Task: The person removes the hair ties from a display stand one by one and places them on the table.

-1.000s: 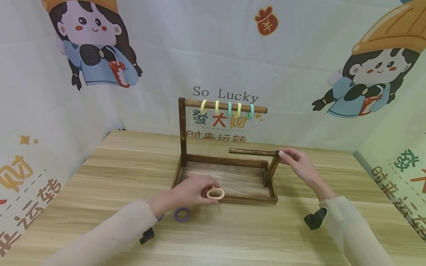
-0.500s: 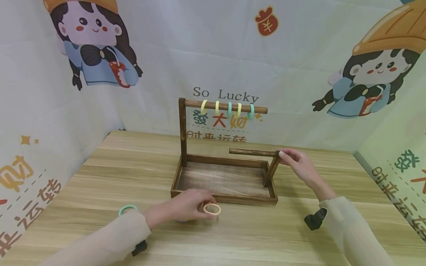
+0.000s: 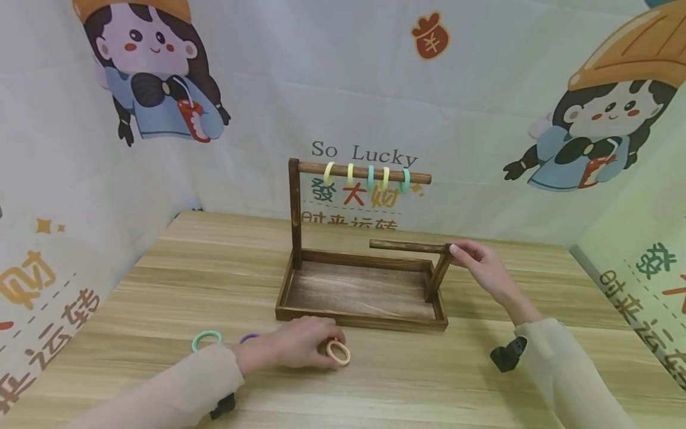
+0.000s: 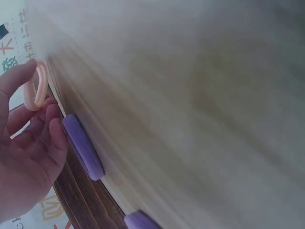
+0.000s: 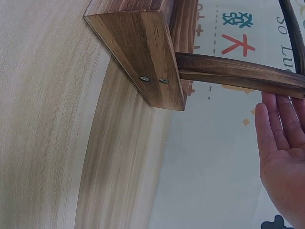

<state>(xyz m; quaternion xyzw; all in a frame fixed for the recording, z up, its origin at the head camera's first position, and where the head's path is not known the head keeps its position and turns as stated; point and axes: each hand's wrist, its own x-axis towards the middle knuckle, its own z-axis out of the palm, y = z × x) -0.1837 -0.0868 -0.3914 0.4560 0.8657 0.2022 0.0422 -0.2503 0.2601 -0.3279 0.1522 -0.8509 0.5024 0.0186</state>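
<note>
In the head view, my left hand pinches a pale orange ring just above or at the table, in front of the wooden rack's tray. The left wrist view shows this ring between thumb and finger, with a purple ring close by the fingers and another purple ring at the lower edge. My right hand holds the top of the rack's short post between thumb and fingers. Several yellow and green rings hang on the tall bar.
A green ring lies on the table beside my left sleeve. Part of a purple ring shows behind the left wrist. The short bar points left over the tray. A printed cloth stands behind the table.
My left hand has moved down and slightly left, away from the tray, and the orange ring has tilted. The green ring has come out from behind the sleeve. My right hand stays put.
</note>
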